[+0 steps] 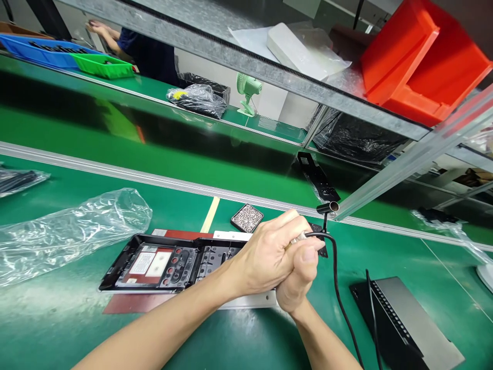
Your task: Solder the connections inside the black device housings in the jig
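Note:
My left hand (265, 252) is closed, with its fingers curled over the metal-coloured end of a black cable (336, 267). Pressed against it from below, my right hand (298, 277) is also closed, its thumb beside that same cable end. Whatever else lies inside the two fists is hidden. The cable leaves the hands on the right and hangs down past the front edge of the view. Below and left of my hands lies a black plastic housing (196, 262), inner side up, with a white label in it; my left forearm covers part of its right half.
Clear plastic bags (77, 231) lie to the left. A speckled square pad (247, 218) sits behind the housing. A small black tube (327, 207) stands beyond my hands. At right rests a grey-and-black panel (408, 318). Overhead, a shelf holds a red bin (404, 67). Another person works across the bench.

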Demonstrator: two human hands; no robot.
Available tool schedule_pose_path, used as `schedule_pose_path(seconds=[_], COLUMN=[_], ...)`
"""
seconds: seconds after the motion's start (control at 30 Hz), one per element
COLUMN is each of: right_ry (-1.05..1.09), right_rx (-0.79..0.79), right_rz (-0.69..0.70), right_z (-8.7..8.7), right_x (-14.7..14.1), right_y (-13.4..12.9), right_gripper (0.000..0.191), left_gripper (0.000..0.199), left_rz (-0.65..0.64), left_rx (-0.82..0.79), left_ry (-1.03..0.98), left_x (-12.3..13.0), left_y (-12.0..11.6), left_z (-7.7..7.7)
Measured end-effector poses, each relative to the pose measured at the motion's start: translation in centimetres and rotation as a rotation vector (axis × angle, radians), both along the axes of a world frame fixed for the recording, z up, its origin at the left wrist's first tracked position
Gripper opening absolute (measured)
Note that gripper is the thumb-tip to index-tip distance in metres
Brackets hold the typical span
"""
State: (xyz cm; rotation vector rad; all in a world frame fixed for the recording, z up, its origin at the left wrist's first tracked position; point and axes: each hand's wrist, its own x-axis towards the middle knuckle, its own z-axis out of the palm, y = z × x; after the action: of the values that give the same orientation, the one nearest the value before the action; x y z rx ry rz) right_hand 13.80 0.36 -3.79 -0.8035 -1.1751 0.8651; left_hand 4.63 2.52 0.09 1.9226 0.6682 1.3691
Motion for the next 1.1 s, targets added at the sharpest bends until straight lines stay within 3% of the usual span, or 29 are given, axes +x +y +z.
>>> schedule_pose_path(seconds=[0.73,1.1], right_ry=[0.047,0.047], right_rx=[0.038,0.04], right_rz=[0.021,-0.036], right_z=[-0.9,-1.3], right_x=[0.5,0.7], right_y=[-0.1,0.1], right_gripper=[0.034,0.032], left_gripper=[0.027,0.03], left_rz=[-0.005,-0.006], left_rx=[0.018,0.002], left_ry=[-0.017,-0.006], left_x=[0.1,-0.1], left_y=[-0.1,-0.2], left_z=[-0.2,-0.2])
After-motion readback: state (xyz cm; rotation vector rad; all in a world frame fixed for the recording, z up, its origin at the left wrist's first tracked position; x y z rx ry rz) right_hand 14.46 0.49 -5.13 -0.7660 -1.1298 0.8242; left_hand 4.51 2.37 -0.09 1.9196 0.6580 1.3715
